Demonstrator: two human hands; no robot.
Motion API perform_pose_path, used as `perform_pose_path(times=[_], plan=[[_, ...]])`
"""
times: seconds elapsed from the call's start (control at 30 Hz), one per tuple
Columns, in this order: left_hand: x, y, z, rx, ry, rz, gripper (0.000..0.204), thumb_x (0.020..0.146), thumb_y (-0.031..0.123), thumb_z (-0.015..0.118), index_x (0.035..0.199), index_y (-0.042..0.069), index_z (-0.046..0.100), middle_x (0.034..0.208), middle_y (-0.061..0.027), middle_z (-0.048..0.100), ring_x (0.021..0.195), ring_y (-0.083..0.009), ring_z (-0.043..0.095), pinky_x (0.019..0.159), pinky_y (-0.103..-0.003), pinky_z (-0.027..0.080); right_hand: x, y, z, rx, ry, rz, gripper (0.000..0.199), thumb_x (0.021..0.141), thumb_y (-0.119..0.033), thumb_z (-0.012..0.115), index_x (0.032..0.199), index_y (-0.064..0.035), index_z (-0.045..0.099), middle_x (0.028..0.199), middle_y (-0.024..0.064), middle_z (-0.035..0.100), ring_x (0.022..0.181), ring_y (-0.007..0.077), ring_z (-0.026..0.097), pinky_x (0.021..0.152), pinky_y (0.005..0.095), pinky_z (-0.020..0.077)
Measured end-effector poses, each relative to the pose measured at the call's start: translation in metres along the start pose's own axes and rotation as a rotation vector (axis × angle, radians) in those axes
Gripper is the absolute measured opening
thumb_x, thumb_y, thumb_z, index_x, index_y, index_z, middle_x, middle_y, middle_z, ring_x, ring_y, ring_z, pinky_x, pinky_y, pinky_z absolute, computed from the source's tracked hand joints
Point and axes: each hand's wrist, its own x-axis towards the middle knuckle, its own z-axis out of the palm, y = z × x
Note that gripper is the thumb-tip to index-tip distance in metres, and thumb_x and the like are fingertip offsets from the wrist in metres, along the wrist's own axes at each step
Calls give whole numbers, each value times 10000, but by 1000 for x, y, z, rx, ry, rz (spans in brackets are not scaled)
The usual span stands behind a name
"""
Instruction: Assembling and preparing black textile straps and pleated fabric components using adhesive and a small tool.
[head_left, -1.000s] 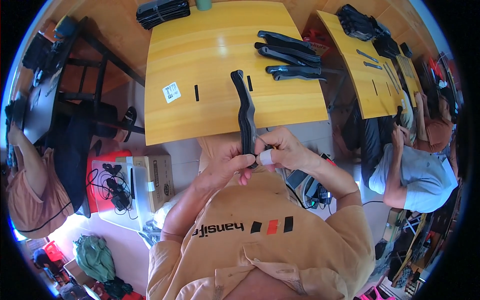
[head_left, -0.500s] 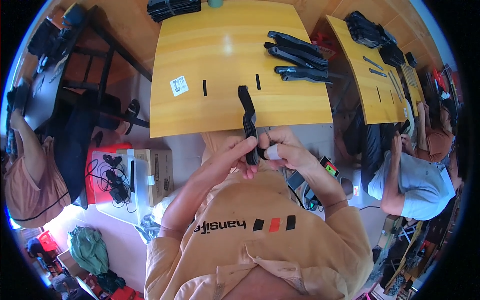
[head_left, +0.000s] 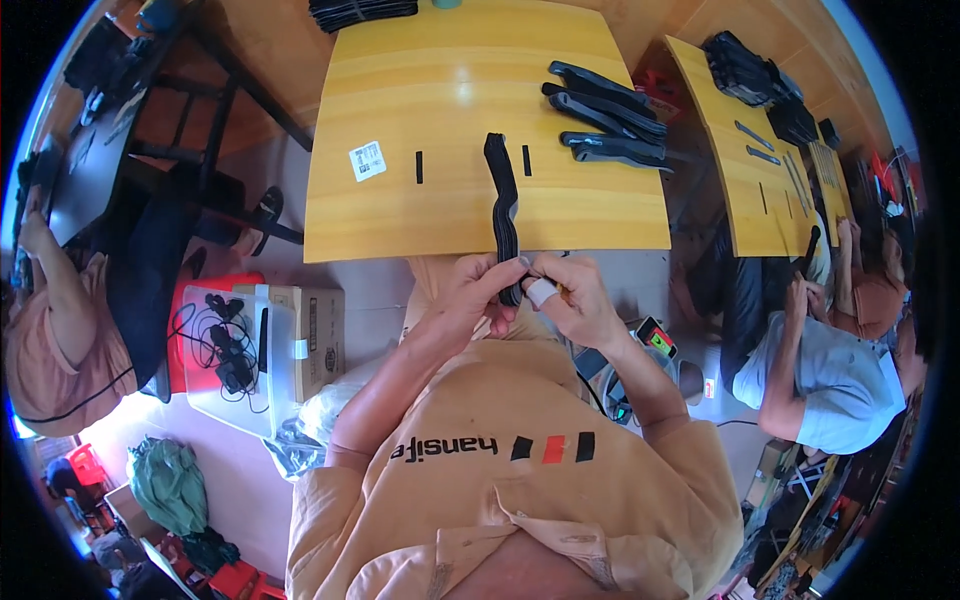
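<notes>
My left hand [head_left: 478, 292] is closed around the near end of a long, wavy bundle of black strips [head_left: 505, 200], its thumb on top. The bundle's far part reaches over the front edge of the wooden table [head_left: 400, 220]. Close beside that near end, my right hand [head_left: 578, 298] has its fingers bent together in a pinch. A white band [head_left: 541, 291] shows at its fingers; whether it is wrapped on one or held, I cannot make out. What the right fingertips grip is hidden. Several similar black curved pieces [head_left: 605, 115] lie at the table's right side.
Two short black strips [head_left: 419, 168] and a white printed label [head_left: 367, 161] lie on the tabletop. A dark stack [head_left: 362, 10] sits at the far left corner. Left of me stand a clear bin with cables [head_left: 235, 365] and a cardboard box [head_left: 322, 340]. People work at both sides.
Both hands and the bundle have moved slightly farther from my body, so the bundle reaches deeper over the table. My right fingers have drawn closer to the bundle's near end.
</notes>
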Motion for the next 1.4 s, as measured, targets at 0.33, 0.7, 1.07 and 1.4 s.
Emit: perform_pose_path(times=[0.33,0.7,1.07,1.4], plan=[[-23,-8,-1,-530,-386,8,376,851,334,532,608,56,463,476,-13,454,372,-71,376,372,-199,264,1,-17,-7,1120,-210,590,225,880,-256,478,745,-80,512,458,-25,348,331,64,276,319,207,194],[-69,-31,-70,-340,-559,-190,394,620,346,724,651,1,535,529,-30,463,462,-109,406,460,-255,285,8,-30,-141,1586,269,-162,406,941,-284,391,1059,100,447,494,-54,318,355,33,301,313,175,274],[-93,-12,-148,-75,76,36,452,863,401,522,902,-47,560,649,-61,525,531,-133,477,460,-262,327,33,-71,-163,311,448,21,190,868,-210,497,884,-43,585,490,13,420,355,51,315,316,199,218],[-3,-15,-177,-51,304,-43,626,912,530,337,874,-33,608,566,-24,541,466,-98,494,431,-201,363,58,-56,-108,-461,440,47,209,790,15,592,989,6,653,658,13,579,537,34,482,479,178,371]])
